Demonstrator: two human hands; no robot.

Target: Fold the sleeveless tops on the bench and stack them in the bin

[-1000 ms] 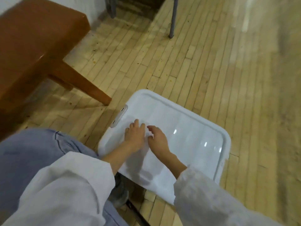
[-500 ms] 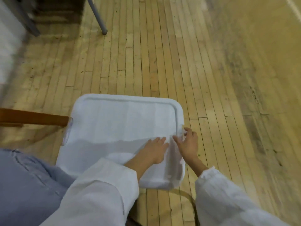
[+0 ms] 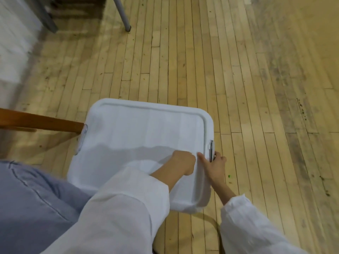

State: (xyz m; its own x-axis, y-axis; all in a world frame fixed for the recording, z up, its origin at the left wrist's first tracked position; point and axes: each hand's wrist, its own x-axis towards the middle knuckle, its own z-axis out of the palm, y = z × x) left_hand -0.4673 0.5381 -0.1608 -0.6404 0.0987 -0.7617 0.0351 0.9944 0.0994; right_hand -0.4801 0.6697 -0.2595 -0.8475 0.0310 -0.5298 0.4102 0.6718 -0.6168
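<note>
My left hand (image 3: pixel 180 163) is fisted on the bin lid (image 3: pixel 143 129); just right of it, my right hand (image 3: pixel 214 165) grips the side latch (image 3: pixel 211 150).

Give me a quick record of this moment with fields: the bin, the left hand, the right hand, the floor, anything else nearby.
bin: white bin on the floor, lid on
left hand: left hand curled on the lid near its right edge
right hand: right hand at the right-side latch, thumb on the lid
floor: wood plank floor
nearby: brown wooden bench leg touching the bin's left side
tops: none in view
</note>
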